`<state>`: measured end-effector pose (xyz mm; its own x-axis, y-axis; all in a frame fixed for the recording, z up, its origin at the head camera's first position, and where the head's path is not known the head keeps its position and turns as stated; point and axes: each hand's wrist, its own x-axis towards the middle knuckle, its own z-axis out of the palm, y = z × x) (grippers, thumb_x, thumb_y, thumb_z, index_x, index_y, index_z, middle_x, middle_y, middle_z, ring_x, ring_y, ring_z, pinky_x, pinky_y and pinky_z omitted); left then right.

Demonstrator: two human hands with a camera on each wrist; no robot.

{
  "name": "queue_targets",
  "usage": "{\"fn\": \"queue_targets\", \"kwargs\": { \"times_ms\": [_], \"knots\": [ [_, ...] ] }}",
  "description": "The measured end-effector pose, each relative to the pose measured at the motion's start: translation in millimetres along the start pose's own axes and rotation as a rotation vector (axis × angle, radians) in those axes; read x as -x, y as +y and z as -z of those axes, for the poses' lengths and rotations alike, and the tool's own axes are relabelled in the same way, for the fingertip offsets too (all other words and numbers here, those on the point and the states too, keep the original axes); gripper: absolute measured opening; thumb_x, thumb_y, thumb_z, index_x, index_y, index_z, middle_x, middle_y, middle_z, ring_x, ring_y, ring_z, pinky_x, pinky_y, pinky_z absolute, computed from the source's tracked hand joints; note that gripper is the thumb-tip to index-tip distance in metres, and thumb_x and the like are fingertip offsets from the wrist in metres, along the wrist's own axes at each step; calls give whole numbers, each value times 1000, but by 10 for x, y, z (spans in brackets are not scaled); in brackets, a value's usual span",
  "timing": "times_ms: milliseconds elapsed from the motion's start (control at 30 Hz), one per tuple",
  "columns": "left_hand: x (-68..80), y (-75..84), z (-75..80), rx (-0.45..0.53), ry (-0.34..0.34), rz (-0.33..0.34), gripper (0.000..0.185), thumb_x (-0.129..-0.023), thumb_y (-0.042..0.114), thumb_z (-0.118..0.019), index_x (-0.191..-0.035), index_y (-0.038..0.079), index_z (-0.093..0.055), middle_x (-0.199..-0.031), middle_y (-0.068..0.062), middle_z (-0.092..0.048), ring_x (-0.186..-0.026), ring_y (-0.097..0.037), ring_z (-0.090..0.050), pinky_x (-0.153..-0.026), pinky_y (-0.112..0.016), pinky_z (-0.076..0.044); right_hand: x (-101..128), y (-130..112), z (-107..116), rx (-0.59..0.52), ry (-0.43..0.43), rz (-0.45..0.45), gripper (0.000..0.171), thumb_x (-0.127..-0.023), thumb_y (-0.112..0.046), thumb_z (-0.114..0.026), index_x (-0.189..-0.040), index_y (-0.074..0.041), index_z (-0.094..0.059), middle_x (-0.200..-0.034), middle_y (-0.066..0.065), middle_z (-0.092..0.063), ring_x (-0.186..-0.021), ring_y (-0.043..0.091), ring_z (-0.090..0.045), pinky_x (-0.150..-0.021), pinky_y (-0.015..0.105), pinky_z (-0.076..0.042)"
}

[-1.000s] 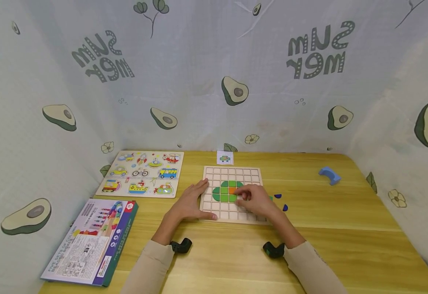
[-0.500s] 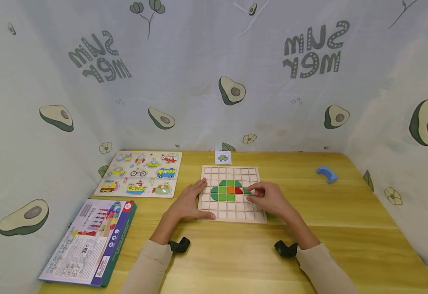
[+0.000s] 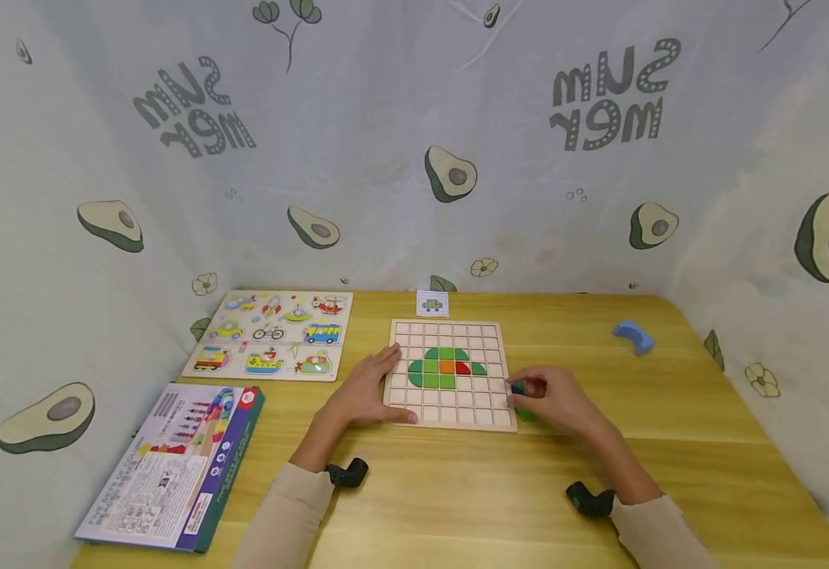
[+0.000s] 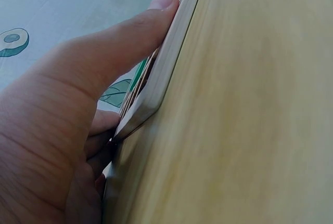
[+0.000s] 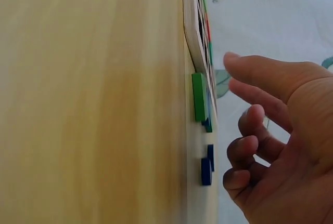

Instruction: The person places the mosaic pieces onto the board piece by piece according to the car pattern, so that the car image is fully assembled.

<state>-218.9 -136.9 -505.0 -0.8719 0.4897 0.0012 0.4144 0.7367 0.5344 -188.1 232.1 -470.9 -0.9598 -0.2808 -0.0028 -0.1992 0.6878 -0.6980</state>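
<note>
My left hand (image 3: 364, 391) rests on the left side of the wooden grid board (image 3: 485, 332), fingers spread along its edge. In the left wrist view its thumb (image 4: 164, 3) lies over the board's rim. On the grid sit light green squares (image 3: 431, 381), dark green rounded pieces (image 3: 415, 380), an orange square (image 3: 446, 367) and a red piece (image 3: 462, 368). Just off the board's right edge, my right hand (image 3: 556, 399) hovers over loose pieces. The right wrist view shows its thumb and index finger apart, beside a green block (image 5: 199, 97) and dark blue pieces (image 5: 206, 171).
Behind the board lies a small pattern card (image 3: 431, 304). At the left are a vehicle puzzle board (image 3: 279, 332) and a boxed bead set (image 3: 172, 474). A blue arch block (image 3: 633, 337) sits at the right. Printed cloth (image 3: 386, 142) hangs around the table.
My right hand has moved right, from the coloured pieces to the loose ones beside the board. A dark green piece now lies uncovered right of the red one. My left hand stays at the board.
</note>
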Motion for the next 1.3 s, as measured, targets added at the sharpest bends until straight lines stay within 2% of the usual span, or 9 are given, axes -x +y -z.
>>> {"fn": "queue_targets", "kwargs": {
  "times_ms": [133,333,600,900,1000,1300],
  "knots": [
    [-17,-4,-4,-16,-8,0,121,-73,66,-83,-164,9,-26,-174,-2,-19,-161,-25,-18,-132,-48,-15,72,76,68,39,-1,29,24,-89,-25,-82,-106,-8,-79,-74,-1,-50,-66,10,-44,-60,24,-34],
    [-26,-20,-1,-12,-7,5,122,-73,66,-83,-164,10,-26,-174,-1,-18,-160,-25,-19,-132,-48,-14,175,113,153,33,-11,28,18,-88,-20,-83,-102,-9,-79,-76,0,-52,-68,10,-44,-59,24,-35],
    [-24,-19,-2,-14,-9,6,121,-73,66,-82,-164,10,-26,-174,-1,-18,-161,-25,-18,-132,-48,-14,258,182,228,19,-53,67,17,-89,-17,-81,-104,-11,-78,-76,0,-51,-67,7,-43,-59,24,-34],
    [-34,-1,-18,-24,-8,6,121,-73,67,-82,-164,10,-26,-174,-1,-18,-160,-24,-19,-132,-48,-15,299,259,296,19,-127,89,27,-89,-22,-82,-112,-8,-77,-71,-3,-49,-60,4,-40,-55,23,-33],
    [-37,5,-17,-23,-13,4,122,-73,68,-81,-164,9,-26,-174,-1,-18,-161,-25,-19,-132,-47,-15,307,267,298,18,-127,77,26,-89,-21,-82,-111,-9,-77,-72,-2,-49,-60,5,-40,-55,23,-34],
    [-19,0,4,-27,-7,5,122,-73,67,-81,-164,9,-26,-174,-2,-18,-160,-25,-19,-132,-48,-15,257,196,269,9,-93,-40,26,-88,-26,-83,-109,-12,-76,-78,1,-50,-69,12,-46,-57,25,-35]
  ]
}}
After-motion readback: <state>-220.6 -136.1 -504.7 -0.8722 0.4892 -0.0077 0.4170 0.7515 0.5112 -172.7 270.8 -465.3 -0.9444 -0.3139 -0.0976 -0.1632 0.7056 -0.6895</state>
